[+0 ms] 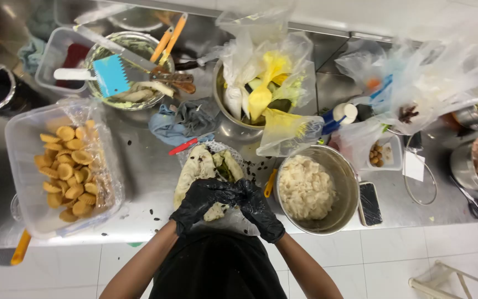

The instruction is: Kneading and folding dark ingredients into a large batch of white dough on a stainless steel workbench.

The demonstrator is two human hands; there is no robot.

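Dough handling at steel tabletop (145,182).
Left hand (197,200) and right hand (258,209), black-gloved, both grips pinching pale dough roll (197,166); bowl of white mix (313,188) just beside.

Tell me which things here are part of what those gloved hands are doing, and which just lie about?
In use:
left hand
right hand
dough roll

Lying about:
bowl of pale filling
tub of yellow shells
blue scraper
phone

A plastic tub (23,166) of golden biscuits (68,171), a steel bowl (349,191) (pale dough inside), a phone (370,203).

Pale dough roll (197,169), lengthwise on counter edge
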